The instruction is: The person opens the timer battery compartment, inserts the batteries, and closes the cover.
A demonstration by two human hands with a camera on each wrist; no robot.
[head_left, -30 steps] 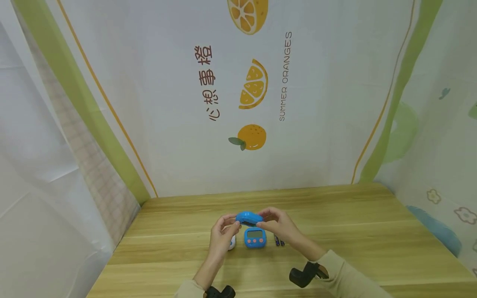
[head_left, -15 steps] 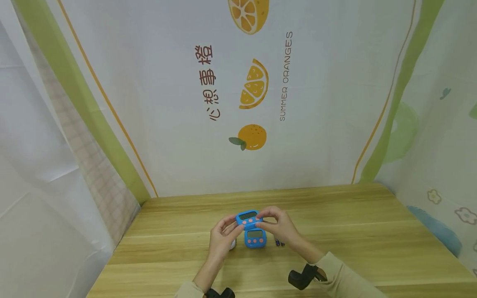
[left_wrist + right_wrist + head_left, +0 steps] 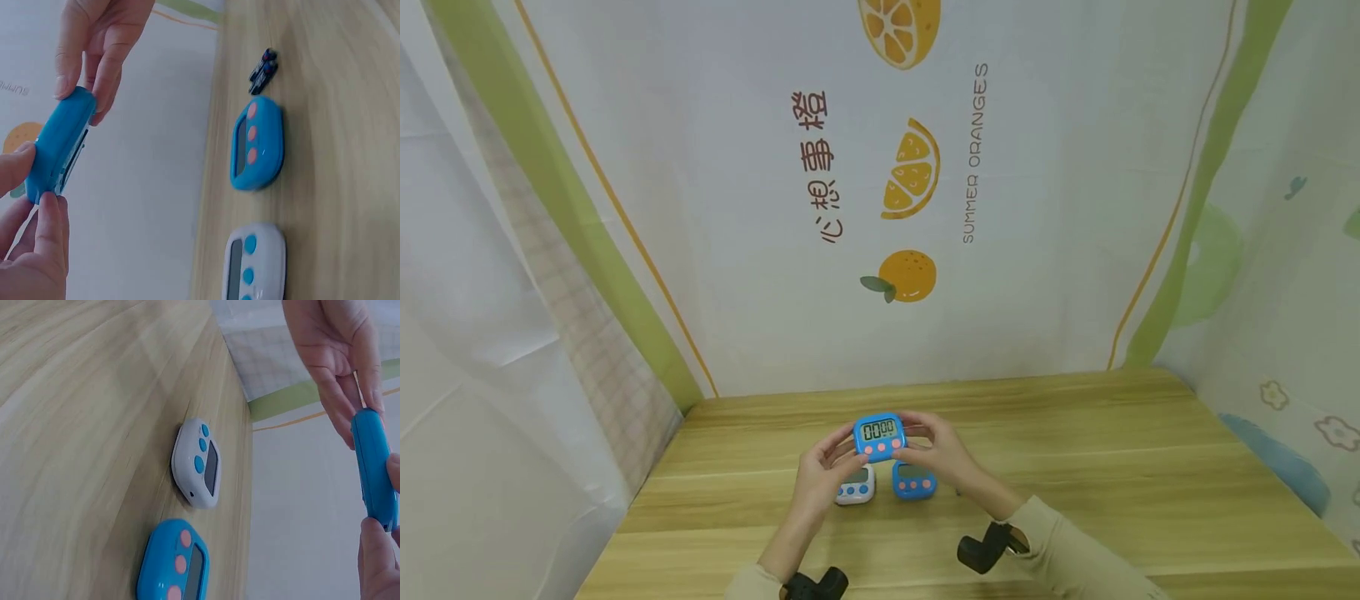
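Aloft, left grip [image 3: 822, 472] and right grip [image 3: 942, 451] pinch a blue timer [image 3: 880, 437] by its edges, table [image 3: 715, 508] below.

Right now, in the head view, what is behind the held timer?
Behind the held timer, the table shows past its edges; whatever its body covers cannot be seen.

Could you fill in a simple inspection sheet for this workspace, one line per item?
Surface: wood-grain table.
Job's things: raised blue timer, its display showing zeros.
Clutter: second blue timer, white timer and two small dark cylinders, perhaps batteries, all on the table.
Hands: left hand and right hand grip the raised blue timer at opposite sides.
Cables: nothing seen.
Surroundings: white cloth printed with oranges behind the table.
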